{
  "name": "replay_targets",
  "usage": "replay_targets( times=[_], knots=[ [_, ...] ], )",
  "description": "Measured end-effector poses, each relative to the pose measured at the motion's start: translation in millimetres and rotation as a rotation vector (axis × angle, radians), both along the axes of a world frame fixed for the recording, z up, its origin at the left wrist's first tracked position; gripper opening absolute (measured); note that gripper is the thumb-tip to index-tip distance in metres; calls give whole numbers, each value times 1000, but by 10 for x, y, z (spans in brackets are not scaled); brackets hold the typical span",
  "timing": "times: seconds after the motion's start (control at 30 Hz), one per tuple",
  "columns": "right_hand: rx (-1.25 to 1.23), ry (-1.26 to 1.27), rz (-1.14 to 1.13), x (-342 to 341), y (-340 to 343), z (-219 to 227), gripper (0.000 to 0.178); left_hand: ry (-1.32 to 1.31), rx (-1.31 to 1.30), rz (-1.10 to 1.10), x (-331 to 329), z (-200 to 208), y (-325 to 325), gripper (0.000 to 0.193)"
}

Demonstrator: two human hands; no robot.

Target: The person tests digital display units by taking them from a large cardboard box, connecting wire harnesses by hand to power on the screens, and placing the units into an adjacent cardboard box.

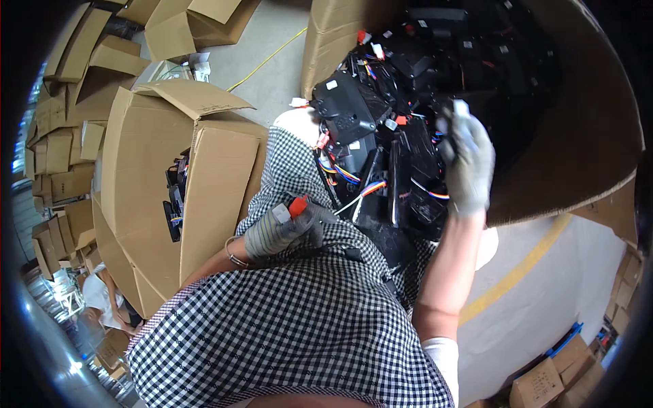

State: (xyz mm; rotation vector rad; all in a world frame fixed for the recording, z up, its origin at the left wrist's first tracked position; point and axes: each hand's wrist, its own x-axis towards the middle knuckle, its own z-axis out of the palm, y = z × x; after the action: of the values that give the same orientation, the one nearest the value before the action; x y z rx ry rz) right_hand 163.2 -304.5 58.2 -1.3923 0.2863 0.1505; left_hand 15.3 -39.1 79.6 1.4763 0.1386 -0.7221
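My left hand [279, 231], in a grey-white knit glove, is closed in front of my checked apron. Its fingers hold a red plug [298, 206], with a small white piece [280, 213] beside it. My right hand [469, 163], gloved too, hovers over a heap of black plastic casings [408, 163]. Its fingers reach up and look apart, though slightly blurred. At its fingertips shows a white patch [460, 107]; whether it is held cannot be made out. A flat black casing [343, 105] and bundled coloured wires [374, 188] lie between the hands.
A big cardboard box [578, 163] lies open around the heap. Another open carton [224, 183] with black parts stands on the left. More cartons [68, 149] are stacked beyond it. A person [102, 296] is at the lower left. A yellow stripe [517, 272] crosses the floor.
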Motion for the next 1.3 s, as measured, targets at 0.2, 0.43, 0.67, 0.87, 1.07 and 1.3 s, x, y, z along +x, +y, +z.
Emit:
replay_targets(
  times=[0.2,0.43,0.67,0.87,1.07,1.3],
  knots=[
    [-413,208,340,754,633,-988,22,38,-106,178,-75,-116,179,55],
    [-397,-289,376,-467,717,-643,13,-455,194,74,49,-245,146,49],
    [-546,-459,401,-1327,618,30,13,-278,-352,84,134,-324,-43,51],
    [-555,-1029,390,-1540,641,539,17,-536,-41,-8,-443,-655,87,48],
    [-228,-534,598,-1503,667,94,21,-827,348,-116,-439,-907,49,44],
    [-126,-381,542,-1631,622,-142,23,-137,-452,196,-118,-1044,39,47]
  ],
)
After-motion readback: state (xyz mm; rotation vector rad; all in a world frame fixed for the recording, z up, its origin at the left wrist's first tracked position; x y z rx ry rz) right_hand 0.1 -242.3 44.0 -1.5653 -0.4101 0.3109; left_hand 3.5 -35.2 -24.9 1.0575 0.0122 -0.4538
